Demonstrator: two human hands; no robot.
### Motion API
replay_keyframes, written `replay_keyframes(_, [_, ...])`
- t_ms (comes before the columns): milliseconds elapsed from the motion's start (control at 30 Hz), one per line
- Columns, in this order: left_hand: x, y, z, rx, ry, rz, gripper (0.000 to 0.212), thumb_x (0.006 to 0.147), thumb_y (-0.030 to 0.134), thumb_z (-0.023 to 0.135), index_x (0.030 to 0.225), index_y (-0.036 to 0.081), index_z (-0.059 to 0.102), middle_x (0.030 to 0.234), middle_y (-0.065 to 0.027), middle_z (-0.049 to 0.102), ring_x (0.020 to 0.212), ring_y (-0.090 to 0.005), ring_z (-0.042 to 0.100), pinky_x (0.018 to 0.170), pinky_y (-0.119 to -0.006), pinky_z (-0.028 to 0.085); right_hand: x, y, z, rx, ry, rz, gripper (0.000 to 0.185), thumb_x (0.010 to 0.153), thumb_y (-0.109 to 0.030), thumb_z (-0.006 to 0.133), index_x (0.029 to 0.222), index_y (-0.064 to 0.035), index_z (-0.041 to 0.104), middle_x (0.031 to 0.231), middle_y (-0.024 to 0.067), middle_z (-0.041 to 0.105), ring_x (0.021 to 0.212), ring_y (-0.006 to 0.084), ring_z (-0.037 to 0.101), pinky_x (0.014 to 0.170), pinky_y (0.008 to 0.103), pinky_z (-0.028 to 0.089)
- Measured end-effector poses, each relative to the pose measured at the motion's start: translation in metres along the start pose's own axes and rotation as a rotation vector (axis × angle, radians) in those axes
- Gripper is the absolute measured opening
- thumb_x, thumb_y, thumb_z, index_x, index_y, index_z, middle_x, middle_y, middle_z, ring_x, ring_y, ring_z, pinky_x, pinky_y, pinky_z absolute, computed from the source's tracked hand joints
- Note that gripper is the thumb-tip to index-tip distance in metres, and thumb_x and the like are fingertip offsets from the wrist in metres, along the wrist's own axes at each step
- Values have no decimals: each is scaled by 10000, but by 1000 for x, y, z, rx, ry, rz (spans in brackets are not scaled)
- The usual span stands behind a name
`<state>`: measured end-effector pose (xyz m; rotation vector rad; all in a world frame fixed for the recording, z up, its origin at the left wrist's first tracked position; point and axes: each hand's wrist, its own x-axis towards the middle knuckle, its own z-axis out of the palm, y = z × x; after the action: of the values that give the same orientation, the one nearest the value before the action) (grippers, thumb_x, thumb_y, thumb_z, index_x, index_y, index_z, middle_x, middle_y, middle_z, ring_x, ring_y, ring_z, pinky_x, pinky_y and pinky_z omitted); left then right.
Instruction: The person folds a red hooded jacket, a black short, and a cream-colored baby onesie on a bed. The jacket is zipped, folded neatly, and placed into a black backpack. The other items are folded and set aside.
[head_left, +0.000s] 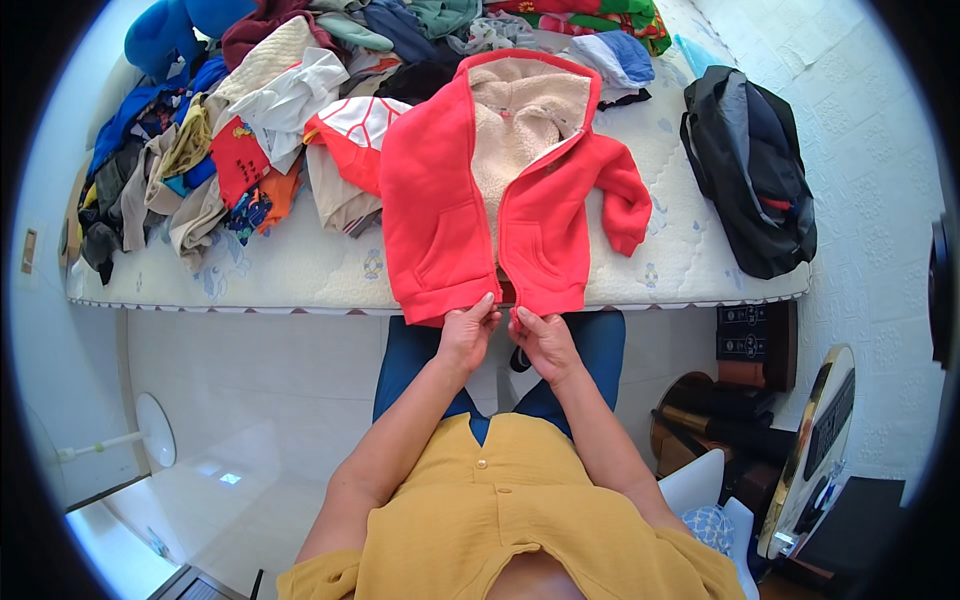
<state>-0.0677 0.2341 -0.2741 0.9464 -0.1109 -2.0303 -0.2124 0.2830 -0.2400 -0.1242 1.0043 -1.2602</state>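
Observation:
A red hooded zip jacket (442, 217) with a cream fleece lining lies front up on the mattress, its zip undone and its hem at the near edge. My left hand (469, 330) pinches the hem at the bottom of one zip side. At the bottom of the other zip side, my right hand (546, 341) grips the hem corner. A small gap parts the two zip ends. One sleeve is spread out to the right; the other is not visible.
A heap of mixed clothes (247, 142) covers the left and back of the mattress (322, 281). At the right lies a black and grey backpack (750, 172). A white chair (697, 480) and a round-topped table (810, 450) stand at the lower right.

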Motion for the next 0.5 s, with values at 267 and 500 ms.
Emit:
replay_keyframes(267, [-10,-3,13,164,-33,114,89,887,83,707,944,33,660,822,-56,677,716,-157,642,682,-284,542,6,10,-3,71,17,-114,150,902,-61,686,1051,-65,667,980,39,707,874,137,657,808,286,522])
replay_keyframes(500, [-13,-7,19,231,24,189,105,873,110,729,920,30,680,787,-46,688,643,-131,628,631,-255,513,7,13,-5,64,25,-129,152,900,-51,687,1051,-65,672,978,38,709,856,130,658,815,285,528])
